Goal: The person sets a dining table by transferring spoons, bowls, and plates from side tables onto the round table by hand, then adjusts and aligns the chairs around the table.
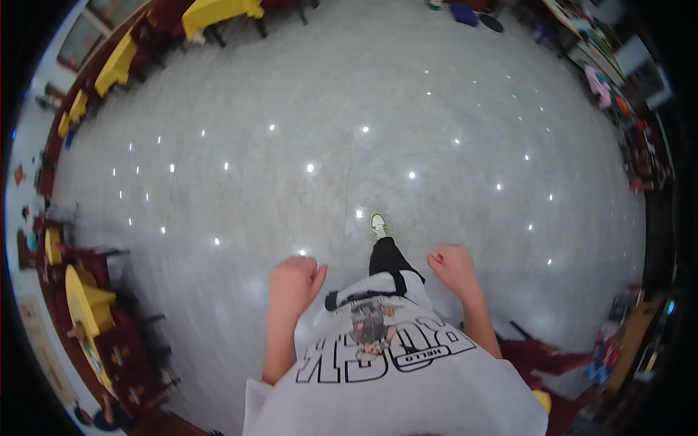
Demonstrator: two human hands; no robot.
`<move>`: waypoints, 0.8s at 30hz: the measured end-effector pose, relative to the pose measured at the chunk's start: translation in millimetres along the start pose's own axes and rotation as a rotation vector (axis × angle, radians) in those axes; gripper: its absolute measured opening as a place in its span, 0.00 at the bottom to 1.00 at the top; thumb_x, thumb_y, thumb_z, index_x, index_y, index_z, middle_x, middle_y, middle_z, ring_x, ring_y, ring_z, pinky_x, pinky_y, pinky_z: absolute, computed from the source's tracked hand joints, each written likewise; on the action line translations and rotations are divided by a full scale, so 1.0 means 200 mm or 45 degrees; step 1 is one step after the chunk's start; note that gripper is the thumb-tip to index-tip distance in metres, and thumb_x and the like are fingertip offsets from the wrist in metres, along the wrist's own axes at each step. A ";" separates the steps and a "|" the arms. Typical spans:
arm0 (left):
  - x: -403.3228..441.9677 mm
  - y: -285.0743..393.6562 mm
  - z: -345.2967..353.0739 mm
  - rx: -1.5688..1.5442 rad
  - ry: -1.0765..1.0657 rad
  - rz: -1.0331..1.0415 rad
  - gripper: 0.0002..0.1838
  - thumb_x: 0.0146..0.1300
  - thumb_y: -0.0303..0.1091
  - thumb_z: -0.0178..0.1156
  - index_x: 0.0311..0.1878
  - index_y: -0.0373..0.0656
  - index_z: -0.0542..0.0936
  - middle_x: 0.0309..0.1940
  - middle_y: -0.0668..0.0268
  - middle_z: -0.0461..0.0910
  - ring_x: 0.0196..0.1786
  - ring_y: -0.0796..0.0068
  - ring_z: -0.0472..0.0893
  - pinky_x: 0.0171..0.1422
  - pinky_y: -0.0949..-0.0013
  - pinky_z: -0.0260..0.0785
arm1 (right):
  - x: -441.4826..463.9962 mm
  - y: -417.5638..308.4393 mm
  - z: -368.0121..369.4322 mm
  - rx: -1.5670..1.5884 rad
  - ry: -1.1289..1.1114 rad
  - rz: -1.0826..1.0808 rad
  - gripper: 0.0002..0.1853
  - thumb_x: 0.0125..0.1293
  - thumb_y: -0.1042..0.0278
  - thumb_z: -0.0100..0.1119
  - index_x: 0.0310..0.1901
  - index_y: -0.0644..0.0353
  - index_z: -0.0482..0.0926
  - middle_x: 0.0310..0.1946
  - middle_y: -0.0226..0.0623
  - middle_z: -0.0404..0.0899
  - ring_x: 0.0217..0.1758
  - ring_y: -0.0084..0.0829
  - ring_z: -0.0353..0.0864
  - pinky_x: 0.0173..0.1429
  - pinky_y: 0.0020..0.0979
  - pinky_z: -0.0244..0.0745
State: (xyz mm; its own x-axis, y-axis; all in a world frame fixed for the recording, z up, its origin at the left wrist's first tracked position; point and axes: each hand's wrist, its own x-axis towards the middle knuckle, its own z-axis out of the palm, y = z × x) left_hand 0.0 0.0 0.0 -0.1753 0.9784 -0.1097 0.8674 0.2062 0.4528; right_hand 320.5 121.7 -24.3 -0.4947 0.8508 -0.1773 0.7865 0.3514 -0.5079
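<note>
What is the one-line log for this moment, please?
left hand: fisted, no object visible; right hand: same; shoe: ahead of hands; floor: grey, shiny

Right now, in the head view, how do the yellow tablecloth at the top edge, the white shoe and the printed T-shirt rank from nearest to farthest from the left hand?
From the left hand:
1. Printed T-shirt: right beside it, on the wearer's torso.
2. White shoe: ahead and below.
3. Yellow tablecloth: far ahead, toward the left.

The head view looks forward and down, close above the shirt [400, 389]; edges seem blurred.
</note>
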 end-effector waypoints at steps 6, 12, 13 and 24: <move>0.58 0.07 -0.25 -0.154 0.315 0.061 0.07 0.56 0.32 0.68 0.31 0.42 0.78 0.28 0.62 0.76 0.33 0.58 0.79 0.36 0.59 0.71 | 0.89 -0.02 -0.21 -0.030 -0.083 -0.138 0.11 0.57 0.65 0.62 0.24 0.60 0.72 0.22 0.43 0.75 0.28 0.45 0.77 0.33 0.43 0.70; 0.68 -0.26 -0.33 -0.088 0.402 -0.453 0.07 0.56 0.30 0.66 0.37 0.43 0.80 0.31 0.61 0.78 0.35 0.56 0.80 0.38 0.58 0.72 | 1.78 -0.32 -0.37 -0.100 -0.127 -0.353 0.06 0.59 0.69 0.62 0.35 0.60 0.75 0.27 0.39 0.78 0.30 0.42 0.79 0.34 0.40 0.72; 0.70 -0.31 -0.32 -0.083 0.374 -0.590 0.07 0.57 0.32 0.65 0.38 0.44 0.80 0.32 0.61 0.78 0.36 0.56 0.80 0.39 0.57 0.72 | 1.91 -0.39 -0.38 -0.134 -0.146 -0.413 0.07 0.60 0.69 0.62 0.38 0.59 0.76 0.30 0.39 0.80 0.32 0.41 0.80 0.36 0.40 0.73; 2.17 -1.06 -0.85 0.034 0.267 -0.210 0.07 0.59 0.32 0.63 0.40 0.43 0.80 0.33 0.58 0.78 0.39 0.56 0.80 0.42 0.56 0.73 | 3.11 -1.03 -0.31 -0.019 -0.418 -0.608 0.15 0.60 0.67 0.63 0.49 0.58 0.78 0.39 0.42 0.82 0.40 0.40 0.82 0.46 0.39 0.76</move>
State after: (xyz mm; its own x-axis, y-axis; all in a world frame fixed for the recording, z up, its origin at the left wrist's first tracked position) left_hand -339.2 384.1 5.9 -0.4054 0.9141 0.0071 0.8306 0.3652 0.4204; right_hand -126.5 601.7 23.1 -0.8830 0.4316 -0.1847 0.4517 0.6742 -0.5843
